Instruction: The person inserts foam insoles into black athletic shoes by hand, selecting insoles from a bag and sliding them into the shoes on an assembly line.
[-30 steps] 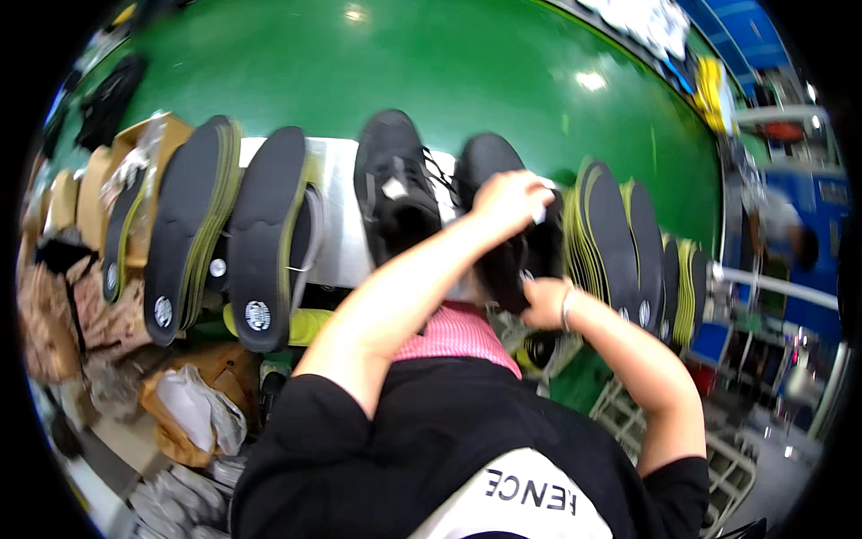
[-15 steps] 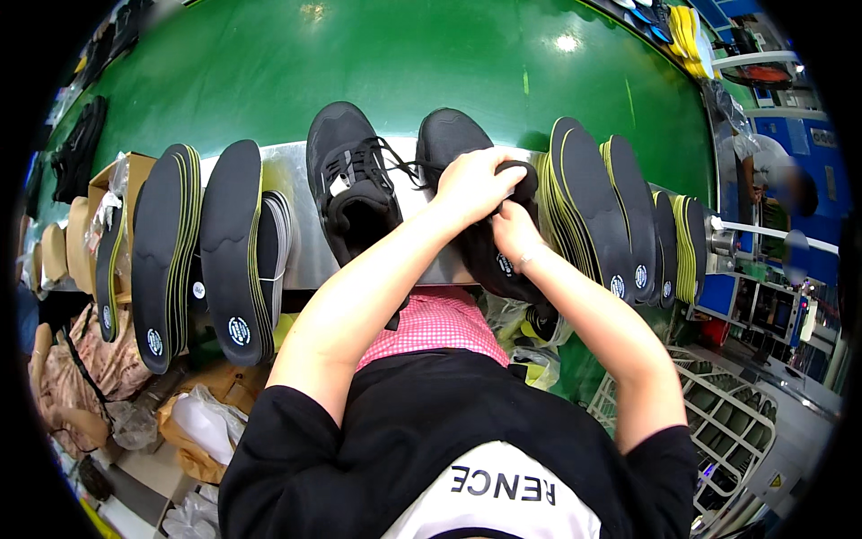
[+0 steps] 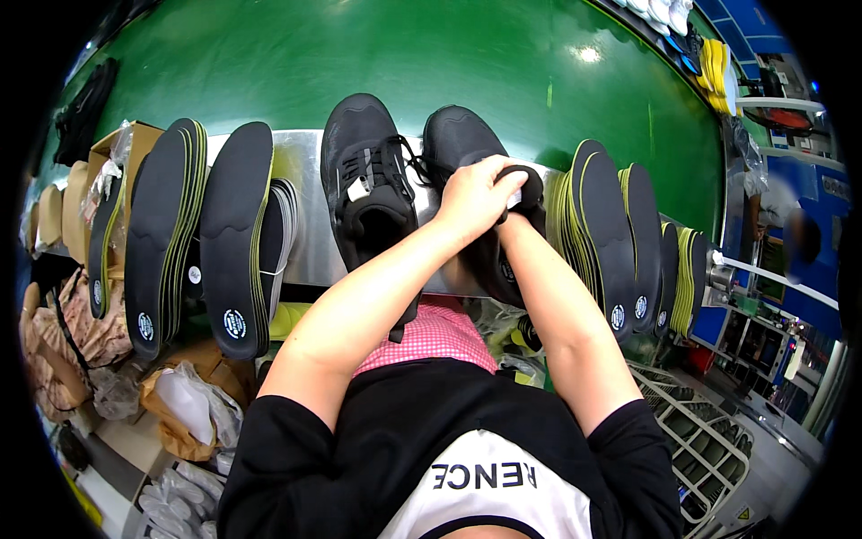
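Pointing toe-away, long axis slanting leftward, black shoe (image 3: 460, 136); left grip (image 3: 479, 195) pinched on dark flap (image 3: 528, 182), right grip (image 3: 514, 230) unclear.

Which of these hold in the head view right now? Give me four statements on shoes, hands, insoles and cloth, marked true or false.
1. The left hand and right hand are both at the right shoe. True.
2. Both shoes are white. False: the right shoe and the left shoe are black.
3. Black insoles stand on both sides of the shoe pair. True.
4. The cloth is plain blue. False: the checked cloth is pink and white.
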Tool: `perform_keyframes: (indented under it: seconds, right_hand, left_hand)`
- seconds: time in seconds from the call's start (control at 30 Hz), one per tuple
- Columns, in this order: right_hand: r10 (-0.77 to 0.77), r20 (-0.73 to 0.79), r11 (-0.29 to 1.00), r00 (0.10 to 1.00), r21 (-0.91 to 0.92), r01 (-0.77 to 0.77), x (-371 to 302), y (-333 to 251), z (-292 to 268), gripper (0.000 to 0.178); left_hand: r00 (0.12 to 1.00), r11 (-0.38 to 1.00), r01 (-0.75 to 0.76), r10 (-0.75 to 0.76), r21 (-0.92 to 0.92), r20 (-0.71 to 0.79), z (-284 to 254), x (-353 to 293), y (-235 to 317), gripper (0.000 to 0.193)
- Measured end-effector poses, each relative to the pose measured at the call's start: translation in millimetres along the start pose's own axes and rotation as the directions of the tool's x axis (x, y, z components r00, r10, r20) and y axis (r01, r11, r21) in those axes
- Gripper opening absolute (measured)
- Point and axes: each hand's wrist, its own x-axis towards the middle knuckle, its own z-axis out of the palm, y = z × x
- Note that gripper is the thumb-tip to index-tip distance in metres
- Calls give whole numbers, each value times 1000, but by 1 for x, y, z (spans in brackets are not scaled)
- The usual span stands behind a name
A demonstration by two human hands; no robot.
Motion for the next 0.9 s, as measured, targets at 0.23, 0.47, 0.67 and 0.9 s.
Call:
perform_keyframes:
  seconds: [0.23, 0.47, 0.67, 0.9]
  right_hand:
    - [-14, 25, 999, 1000, -50, 15, 14, 0, -4, 22]
    - [-63, 75, 992, 995, -100, 70, 23, -2, -1, 22]
    - [-64, 100, 988, 993, -135, 77, 13, 6, -5, 22]
    - [-88, 166, 981, 982, -154, 114, 8, 8, -8, 22]
  left_hand:
    - [999, 999, 44, -45, 17, 23, 1, 4, 2, 26]
    - [993, 997, 77, -76, 9, -91, 2, 2, -8, 25]
    - [996, 992, 74, -67, 107, -63, 5, -9, 8, 25]
    - [944, 868, -303, 330, 394, -2, 10, -35, 7, 46]
